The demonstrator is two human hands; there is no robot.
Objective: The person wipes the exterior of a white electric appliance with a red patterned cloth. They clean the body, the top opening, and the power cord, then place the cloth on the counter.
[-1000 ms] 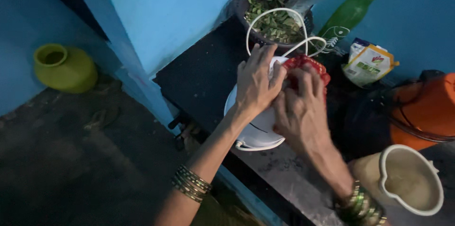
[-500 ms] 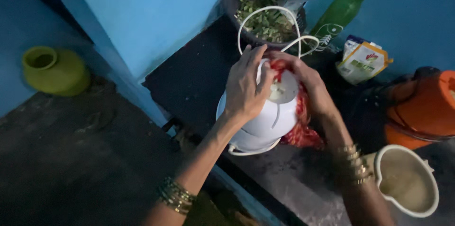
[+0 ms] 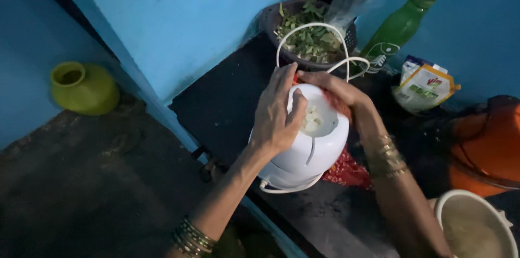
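a view from above of a dark stone counter (image 3: 227, 101) set against blue walls. in the middle stands a white mixer base (image 3: 309, 144), a rounded plastic appliance with a socket on top, tilted slightly toward the camera. the left hand (image 3: 276, 114) lies spread over its left side, fingers wrapped around the body and thumb near the top rim, holding it. the right hand (image 3: 330, 87) reaches around the far side of the appliance, fingers curled against its upper edge, pressing a red cloth (image 3: 346, 168) that runs down behind the base and shows again beneath it on the counter. both wrists wear stacked bangles. a white power cord (image 3: 309, 33) loops up behind the hands. behind it sits a dark basket of green leaves (image 3: 309, 38), with a clear plastic bag just beside it. to the right stand a green bottle (image 3: 401, 25) and a small printed packet (image 3: 422, 85). an orange container (image 3: 487, 144) and a pale bucket (image 3: 476, 225) are at the right edge. a yellow-green pot (image 3: 81, 87) rests on the floor at the left.
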